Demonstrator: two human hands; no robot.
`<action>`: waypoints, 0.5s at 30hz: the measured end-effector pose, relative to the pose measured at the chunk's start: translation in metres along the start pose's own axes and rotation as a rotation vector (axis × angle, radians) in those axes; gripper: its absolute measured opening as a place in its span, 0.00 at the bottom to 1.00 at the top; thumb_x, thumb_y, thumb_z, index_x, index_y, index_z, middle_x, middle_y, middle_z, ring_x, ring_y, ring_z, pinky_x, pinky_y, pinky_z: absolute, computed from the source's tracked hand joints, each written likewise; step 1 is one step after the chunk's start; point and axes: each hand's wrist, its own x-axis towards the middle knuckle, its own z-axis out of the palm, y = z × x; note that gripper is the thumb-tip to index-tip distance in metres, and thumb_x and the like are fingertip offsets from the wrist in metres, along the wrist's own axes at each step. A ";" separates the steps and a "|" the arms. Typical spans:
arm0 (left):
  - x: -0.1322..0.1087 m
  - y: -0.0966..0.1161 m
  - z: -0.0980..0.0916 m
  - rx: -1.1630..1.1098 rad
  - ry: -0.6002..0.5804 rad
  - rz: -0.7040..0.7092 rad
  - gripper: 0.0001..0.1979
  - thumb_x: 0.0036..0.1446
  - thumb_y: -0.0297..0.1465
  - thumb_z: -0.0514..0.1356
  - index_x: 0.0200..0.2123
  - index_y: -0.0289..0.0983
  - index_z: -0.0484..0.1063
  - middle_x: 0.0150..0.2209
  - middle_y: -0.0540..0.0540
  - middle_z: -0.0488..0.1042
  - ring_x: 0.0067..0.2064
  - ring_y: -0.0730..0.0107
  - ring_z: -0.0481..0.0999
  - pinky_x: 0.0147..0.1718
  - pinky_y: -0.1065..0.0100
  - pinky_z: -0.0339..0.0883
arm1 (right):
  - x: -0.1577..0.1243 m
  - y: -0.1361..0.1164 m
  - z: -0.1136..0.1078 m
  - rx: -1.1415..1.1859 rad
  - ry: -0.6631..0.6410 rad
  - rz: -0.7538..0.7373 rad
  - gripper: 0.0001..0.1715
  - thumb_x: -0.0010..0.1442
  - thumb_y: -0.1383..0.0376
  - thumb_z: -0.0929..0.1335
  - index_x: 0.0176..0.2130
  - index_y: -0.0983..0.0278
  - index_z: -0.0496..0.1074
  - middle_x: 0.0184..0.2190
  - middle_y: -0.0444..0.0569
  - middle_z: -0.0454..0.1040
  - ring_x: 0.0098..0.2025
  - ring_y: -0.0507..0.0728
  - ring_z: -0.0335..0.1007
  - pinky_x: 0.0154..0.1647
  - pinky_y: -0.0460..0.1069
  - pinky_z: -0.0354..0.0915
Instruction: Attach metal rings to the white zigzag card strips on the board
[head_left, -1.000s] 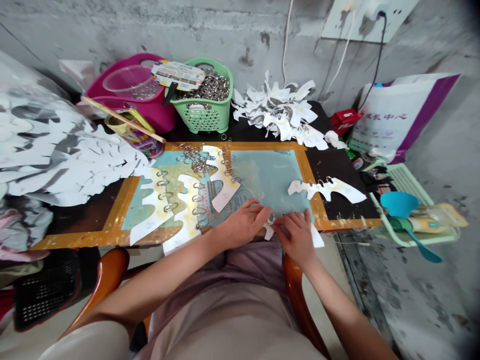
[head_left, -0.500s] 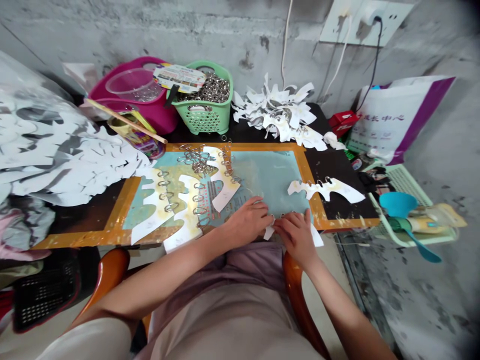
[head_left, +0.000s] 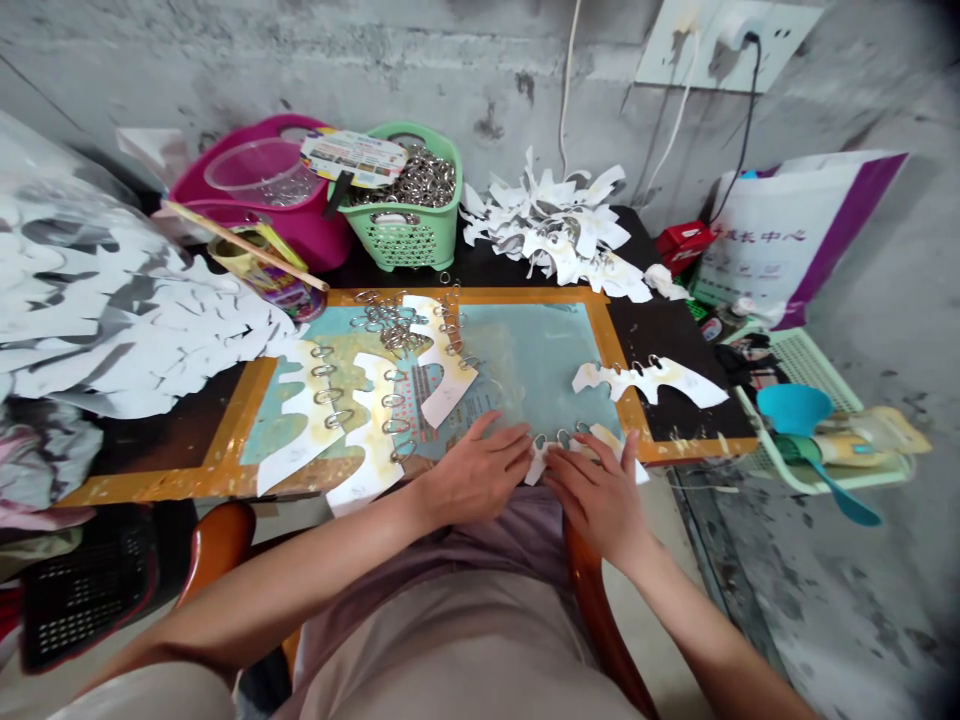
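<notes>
At the front edge of the table, a white cut-out piece (head_left: 537, 463) with several metal rings along its upper edge lies partly under my right hand (head_left: 600, 492). That hand is open, fingers lying flat on the piece and thumb apart. My left hand (head_left: 478, 468) is open beside the piece's left end, its fingers stretched toward it; whether they touch cannot be made out. More ringed white cut-outs with yellowish smears lie around: one (head_left: 649, 379) to the right, another (head_left: 448, 388) beyond my left hand, and two (head_left: 371, 450) further left. Loose metal rings (head_left: 390, 322) form a small heap.
A green basket (head_left: 409, 240) of metal rings and a magenta basket (head_left: 262, 215) stand at the back. White cut-outs are piled at the back (head_left: 551, 225) and at left (head_left: 142, 335). A can (head_left: 281, 280) carries a stick. At right hangs a pale green tray (head_left: 821, 360).
My left hand has drawn slightly left and down from the cut-out, its thumb spreading. My right fingers have flattened out, and more of the piece and its rings shows.
</notes>
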 end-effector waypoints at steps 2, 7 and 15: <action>-0.004 0.003 0.002 0.000 0.010 -0.030 0.14 0.64 0.25 0.51 0.50 0.34 0.70 0.52 0.38 0.73 0.60 0.58 0.65 0.63 0.42 0.45 | 0.004 0.006 -0.010 0.164 0.073 0.081 0.09 0.65 0.64 0.66 0.45 0.55 0.73 0.40 0.45 0.78 0.49 0.61 0.70 0.67 0.70 0.35; -0.007 0.010 0.007 0.043 0.065 -0.104 0.13 0.63 0.26 0.53 0.49 0.36 0.71 0.54 0.38 0.71 0.60 0.56 0.65 0.64 0.37 0.36 | 0.033 0.010 -0.019 0.206 0.279 0.165 0.11 0.62 0.63 0.68 0.45 0.61 0.74 0.45 0.53 0.72 0.47 0.60 0.69 0.54 0.57 0.64; -0.023 0.019 0.010 0.076 0.216 -0.221 0.21 0.58 0.26 0.57 0.54 0.44 0.68 0.56 0.41 0.67 0.58 0.54 0.65 0.63 0.34 0.34 | 0.056 -0.006 -0.006 0.274 -0.181 0.136 0.04 0.59 0.66 0.70 0.33 0.62 0.69 0.30 0.45 0.72 0.37 0.56 0.68 0.38 0.50 0.63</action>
